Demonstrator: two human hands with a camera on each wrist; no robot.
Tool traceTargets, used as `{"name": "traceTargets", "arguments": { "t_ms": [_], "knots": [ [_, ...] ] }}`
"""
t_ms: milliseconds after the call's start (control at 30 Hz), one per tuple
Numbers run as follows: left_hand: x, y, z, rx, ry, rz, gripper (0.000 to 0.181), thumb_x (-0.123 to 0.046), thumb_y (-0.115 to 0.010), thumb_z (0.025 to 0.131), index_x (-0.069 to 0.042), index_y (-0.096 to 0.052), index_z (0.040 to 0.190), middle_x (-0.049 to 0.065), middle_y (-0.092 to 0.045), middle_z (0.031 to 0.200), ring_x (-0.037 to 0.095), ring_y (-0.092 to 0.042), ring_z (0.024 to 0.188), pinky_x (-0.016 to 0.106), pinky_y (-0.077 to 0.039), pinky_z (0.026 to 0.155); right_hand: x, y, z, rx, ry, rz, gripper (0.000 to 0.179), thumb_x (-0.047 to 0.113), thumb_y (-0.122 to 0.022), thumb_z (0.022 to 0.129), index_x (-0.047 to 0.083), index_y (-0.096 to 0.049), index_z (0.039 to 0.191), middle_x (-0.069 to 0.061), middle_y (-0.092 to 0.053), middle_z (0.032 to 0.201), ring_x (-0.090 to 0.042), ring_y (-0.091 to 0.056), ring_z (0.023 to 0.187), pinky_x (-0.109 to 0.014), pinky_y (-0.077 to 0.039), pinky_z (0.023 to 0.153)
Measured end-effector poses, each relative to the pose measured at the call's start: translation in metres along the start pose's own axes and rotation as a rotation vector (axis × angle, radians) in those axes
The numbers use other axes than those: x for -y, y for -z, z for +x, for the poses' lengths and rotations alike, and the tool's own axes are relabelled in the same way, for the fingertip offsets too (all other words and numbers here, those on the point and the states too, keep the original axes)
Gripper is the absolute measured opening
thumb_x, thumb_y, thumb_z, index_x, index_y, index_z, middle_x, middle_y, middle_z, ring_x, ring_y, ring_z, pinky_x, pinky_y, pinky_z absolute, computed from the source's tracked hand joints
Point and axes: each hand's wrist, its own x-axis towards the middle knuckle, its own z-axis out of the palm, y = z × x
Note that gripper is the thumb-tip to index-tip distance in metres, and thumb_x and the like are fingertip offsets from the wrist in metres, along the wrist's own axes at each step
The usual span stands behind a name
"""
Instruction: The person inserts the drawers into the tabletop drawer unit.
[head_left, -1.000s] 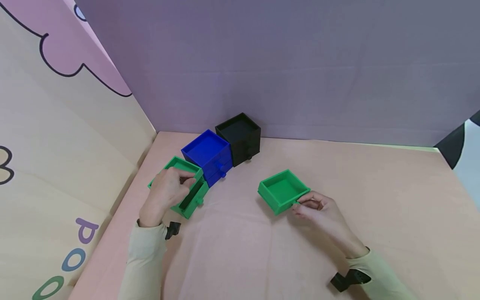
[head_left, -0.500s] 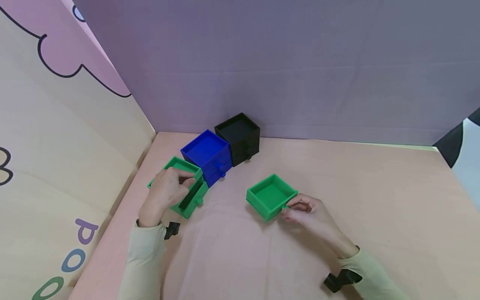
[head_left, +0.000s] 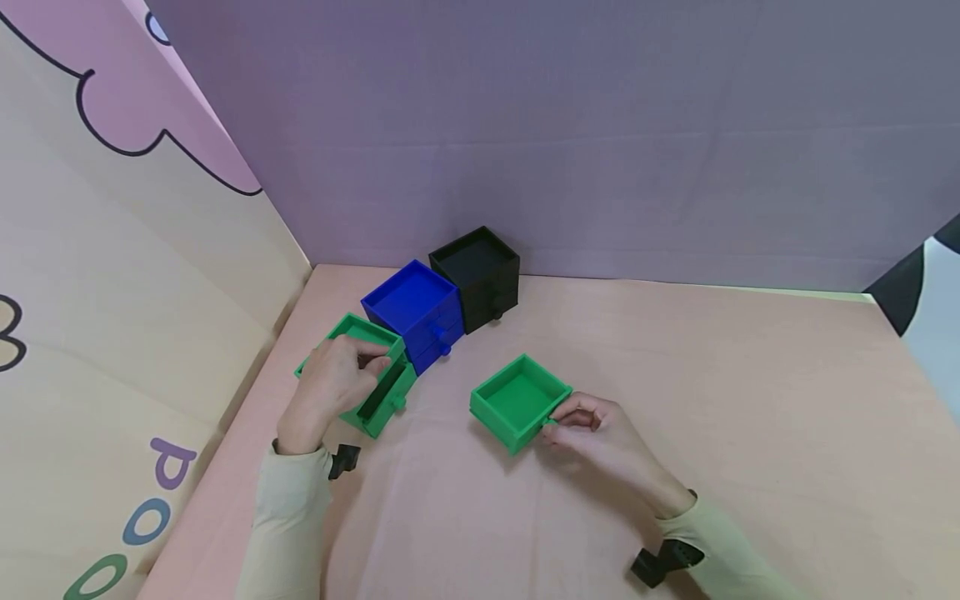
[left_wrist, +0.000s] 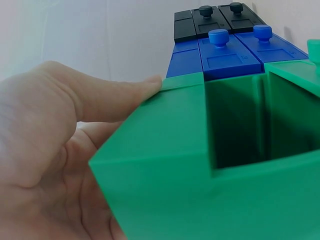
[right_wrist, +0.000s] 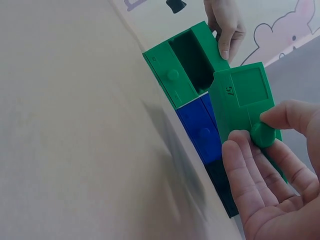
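Observation:
My left hand [head_left: 327,387] grips the top of a small green drawer cabinet [head_left: 392,407]; its thumb lies on the front edge in the left wrist view. The cabinet's upper slot [left_wrist: 235,120] is bare, and a drawer with a round knob fills the lower slot. Between thumb and fingers, my right hand [head_left: 600,437] pinches the round knob [right_wrist: 262,135] of a loose green drawer [head_left: 517,400]. This drawer hangs above the table, right of the cabinet, and nothing lies in it. Its front bears the number 57 in the right wrist view.
Touching the green cabinet is a blue drawer cabinet [head_left: 416,300], with a black one [head_left: 480,271] behind it. All three form a slanting row near the back left corner of the pink tabletop [head_left: 465,517]. A grey-purple panel [head_left: 570,150] rises behind, a printed panel [head_left: 150,275] at left.
My right hand has carried the loose green drawer leftward and slightly nearer to me, towards the green cabinet. My left hand has stayed on the cabinet.

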Motion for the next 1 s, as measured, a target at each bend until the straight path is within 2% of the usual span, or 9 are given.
{"name": "traceTargets", "arguments": {
  "t_ms": [100, 300, 367, 500, 600, 733, 1000],
  "knots": [
    [-0.001, 0.000, 0.000, 0.003, 0.001, -0.001, 0.029, -0.016, -0.068, 0.104, -0.007, -0.078, 0.129, 0.007, -0.076, 0.076, 0.010, -0.036, 0.042, 0.023, -0.027, 0.045, 0.002, -0.003, 0.000, 0.006, -0.004, 0.002, 0.024, 0.004, -0.078, 0.092, -0.010, -0.066, 0.108, -0.009, -0.080, 0.094, -0.009, -0.076, 0.086, -0.027, -0.062, 0.078],
    [-0.001, 0.000, 0.001, 0.002, 0.002, 0.010, 0.029, -0.016, -0.067, 0.104, -0.008, -0.078, 0.129, 0.014, -0.082, 0.107, 0.013, -0.048, 0.046, 0.026, -0.033, 0.048, 0.004, -0.011, 0.001, 0.024, 0.007, 0.008, 0.023, 0.003, -0.078, 0.093, -0.010, -0.066, 0.106, -0.011, -0.080, 0.095, -0.009, -0.076, 0.086, -0.028, -0.063, 0.078],
    [-0.001, 0.000, 0.000, 0.003, -0.005, 0.012, 0.029, -0.017, -0.067, 0.104, -0.007, -0.078, 0.129, 0.014, -0.082, 0.104, 0.012, -0.049, 0.047, 0.026, -0.034, 0.048, 0.005, -0.014, 0.002, 0.034, 0.012, 0.011, 0.023, 0.003, -0.078, 0.093, -0.010, -0.065, 0.106, -0.012, -0.080, 0.095, -0.010, -0.076, 0.087, -0.029, -0.064, 0.078],
    [0.000, 0.000, 0.000, 0.005, -0.004, 0.013, 0.029, -0.017, -0.067, 0.104, -0.008, -0.078, 0.130, 0.009, -0.074, 0.074, 0.011, -0.044, 0.045, 0.024, -0.031, 0.047, 0.008, -0.020, 0.004, 0.051, 0.011, 0.025, 0.022, 0.005, -0.078, 0.093, -0.009, -0.066, 0.106, -0.009, -0.080, 0.095, -0.010, -0.076, 0.088, -0.027, -0.063, 0.079],
    [0.001, 0.000, 0.000, 0.004, 0.006, 0.014, 0.029, -0.017, -0.067, 0.104, -0.009, -0.078, 0.130, 0.004, -0.067, 0.065, 0.012, -0.041, 0.043, 0.024, -0.030, 0.046, 0.009, -0.025, 0.007, 0.066, 0.023, 0.036, 0.022, 0.005, -0.079, 0.093, -0.009, -0.067, 0.106, -0.010, -0.079, 0.095, -0.009, -0.075, 0.088, -0.025, -0.062, 0.079],
    [0.001, 0.000, 0.000, 0.001, 0.002, 0.018, 0.029, -0.018, -0.067, 0.104, -0.010, -0.078, 0.130, 0.003, -0.069, 0.068, 0.013, -0.042, 0.044, 0.025, -0.032, 0.046, 0.008, -0.033, 0.009, 0.081, 0.031, 0.031, 0.023, 0.005, -0.079, 0.093, -0.010, -0.067, 0.105, -0.014, -0.078, 0.097, -0.009, -0.074, 0.088, -0.024, -0.060, 0.077],
    [0.001, 0.000, 0.000, -0.006, -0.001, 0.018, 0.029, -0.018, -0.067, 0.104, -0.009, -0.078, 0.129, 0.003, -0.066, 0.064, 0.012, -0.039, 0.042, 0.024, -0.029, 0.045, 0.007, -0.046, 0.016, 0.103, 0.038, 0.008, 0.021, 0.006, -0.079, 0.092, -0.008, -0.069, 0.104, -0.015, -0.078, 0.101, -0.009, -0.074, 0.089, -0.023, -0.060, 0.076]
  ]
}}
